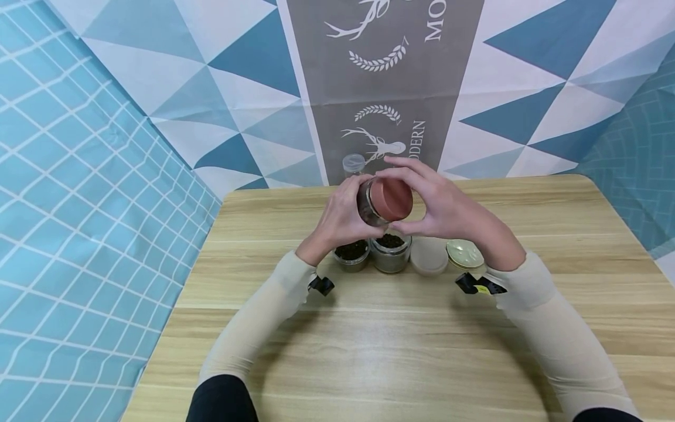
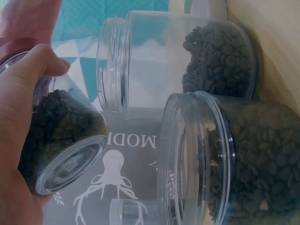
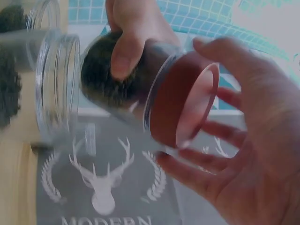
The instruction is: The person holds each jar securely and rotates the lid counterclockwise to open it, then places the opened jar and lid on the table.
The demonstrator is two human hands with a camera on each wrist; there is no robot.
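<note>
Over the far part of a wood-grain tabletop (image 1: 369, 346), the left hand (image 1: 337, 217) holds a lidded glass jar (image 1: 367, 206) in the air, its fingers wrapped around the body. The right hand (image 1: 440, 202) spreads loosely bent fingers about the cap; no clamp shows, and whether they touch cannot be told. Below, two open glass jars (image 1: 390, 262) stand side by side. The held jar should prove stiff, breakable, smooth enough to slip and modestly heavy, best taken around its body. It is tilted, its long axis slanting: the reddish-brown cap (image 1: 392, 199) points up and to the person's right, the base down and left. Inside, dark pellets (image 2: 63, 117) lie toward the base.
</note>
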